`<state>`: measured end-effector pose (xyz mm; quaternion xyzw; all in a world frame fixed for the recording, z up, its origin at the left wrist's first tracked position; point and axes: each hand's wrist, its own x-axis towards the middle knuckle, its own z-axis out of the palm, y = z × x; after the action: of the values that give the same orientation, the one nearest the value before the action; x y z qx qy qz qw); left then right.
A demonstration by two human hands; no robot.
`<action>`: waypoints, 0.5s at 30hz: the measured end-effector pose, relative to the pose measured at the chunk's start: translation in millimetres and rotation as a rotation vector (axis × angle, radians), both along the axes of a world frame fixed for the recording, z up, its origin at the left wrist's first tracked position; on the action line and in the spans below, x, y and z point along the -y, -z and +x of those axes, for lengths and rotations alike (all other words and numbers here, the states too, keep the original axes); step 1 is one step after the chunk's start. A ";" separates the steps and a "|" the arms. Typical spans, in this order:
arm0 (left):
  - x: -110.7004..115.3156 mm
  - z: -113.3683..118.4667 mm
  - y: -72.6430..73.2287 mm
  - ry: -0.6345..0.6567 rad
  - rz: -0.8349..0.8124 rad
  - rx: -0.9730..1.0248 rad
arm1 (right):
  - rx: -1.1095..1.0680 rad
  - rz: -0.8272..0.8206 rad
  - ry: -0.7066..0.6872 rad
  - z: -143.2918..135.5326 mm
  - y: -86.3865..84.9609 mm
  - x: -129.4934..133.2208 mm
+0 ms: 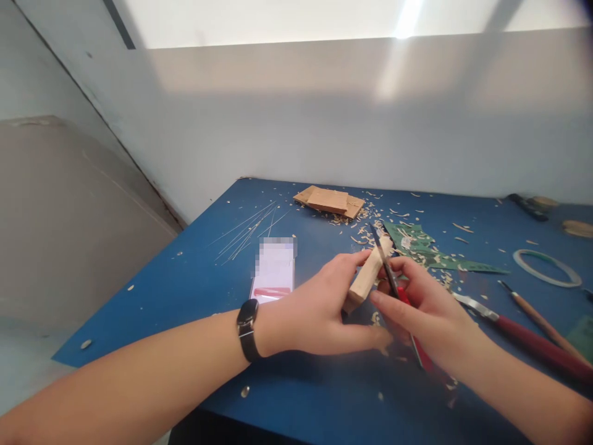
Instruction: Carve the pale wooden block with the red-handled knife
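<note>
A pale wooden block (367, 275) with squared edges is gripped in my left hand (336, 306), whose thumb points right, low and apart from the wood. My right hand (424, 300) is closed on a knife (402, 295) with a red and black handle. Its dark blade lies across the upper part of the block, slanting up to the left. A black band is on my left wrist. The left fingers are partly hidden behind the block.
A phone (273, 269) lies left of my left hand, near several thin wires (248, 232). Wood pieces (328, 201) are stacked behind, among shavings. Green scraps (417, 244), a tape ring (546, 268) and red-handled tool (532, 343) lie right. A wall bounds the blue table (199, 259).
</note>
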<state>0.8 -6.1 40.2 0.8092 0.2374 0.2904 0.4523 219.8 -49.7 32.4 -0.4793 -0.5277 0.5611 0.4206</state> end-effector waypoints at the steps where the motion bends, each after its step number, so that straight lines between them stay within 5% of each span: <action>1: -1.1 2.2 2.6 -0.021 0.069 0.023 | 0.005 0.004 0.002 1.6 1.9 -1.2; 15: 13.7 -15.9 -18.9 -0.182 0.242 -0.268 | 0.255 0.145 -0.015 15.4 -3.0 -14.4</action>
<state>-15.1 -19.9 59.1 0.8643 0.3310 0.2463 0.2878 235.1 -35.4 35.4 -0.5112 -0.6196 0.4593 0.3791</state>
